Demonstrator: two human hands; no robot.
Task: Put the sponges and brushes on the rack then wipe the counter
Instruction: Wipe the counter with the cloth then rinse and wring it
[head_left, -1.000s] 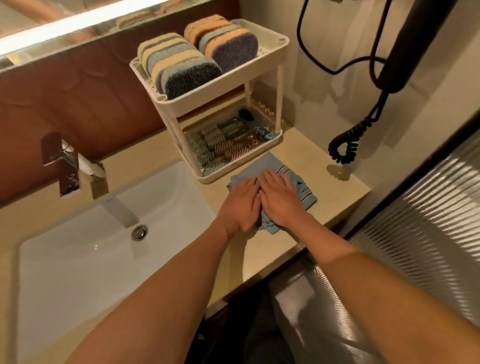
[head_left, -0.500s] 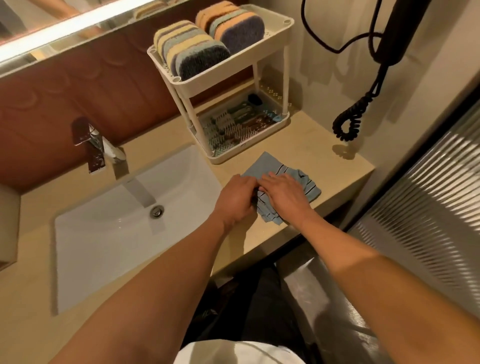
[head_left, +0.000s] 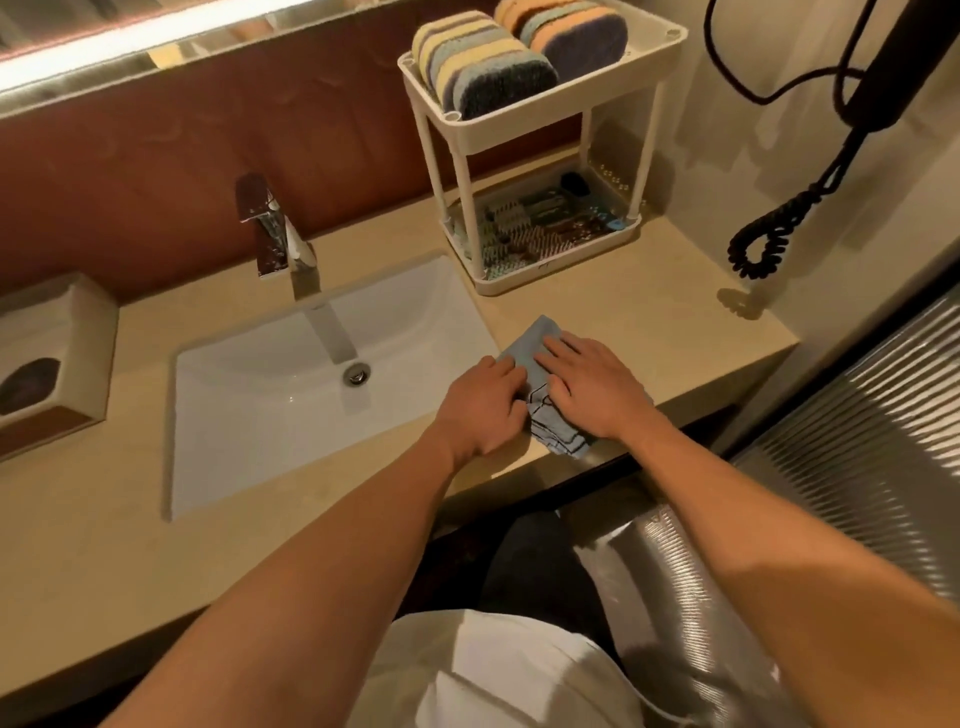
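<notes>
The left hand (head_left: 483, 405) and right hand (head_left: 592, 389) press the blue cloth (head_left: 540, 340) at the desk's (head_left: 660, 322) near edge. The right fingers lie straight and released; the left fingers bend at the cloth's 9 o'clock edge, and I cannot tell whether they pinch it. At 12 o'clock stands the rack (head_left: 550, 122), with brushes (head_left: 540, 218) on the lower tier and sponges (head_left: 493, 67) on top.

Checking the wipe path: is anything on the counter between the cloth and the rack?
Nothing visible. The cloth lies under the right hand, with the left hand at its edge. Only bare counter shows between it and the rack, which stands apart from it.
</notes>
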